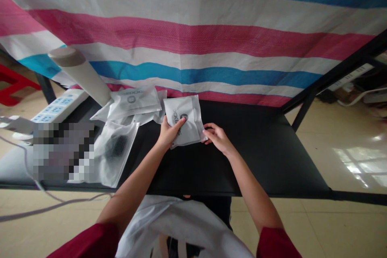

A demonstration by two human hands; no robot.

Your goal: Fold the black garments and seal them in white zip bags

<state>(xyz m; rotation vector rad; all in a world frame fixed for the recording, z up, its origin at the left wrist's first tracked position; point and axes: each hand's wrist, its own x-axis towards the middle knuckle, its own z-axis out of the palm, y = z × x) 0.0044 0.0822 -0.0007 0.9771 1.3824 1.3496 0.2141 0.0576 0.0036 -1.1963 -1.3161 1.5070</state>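
Above the black tabletop (242,157) I hold a frosted plastic zip bag (192,111) with a round dark logo and printed letters. My left hand (169,132) grips its lower left side, the thumb lying across the front by the logo. At the bag's right edge, near the lower corner, my right hand (218,137) pinches the zip strip between thumb and fingers. The bag's contents do not show. Several similar bags (133,102) are piled just left of it. Nearer me lies another zip bag (111,153) with something dark inside.
A white bottle (81,72) with a grey cap leans at the back left. Beside it lies a white power strip (59,107) with a plug and a cable (54,209) trailing off the table's front. A blurred-out item (63,151) lies nearby. Striped sheeting (193,40) hangs behind.
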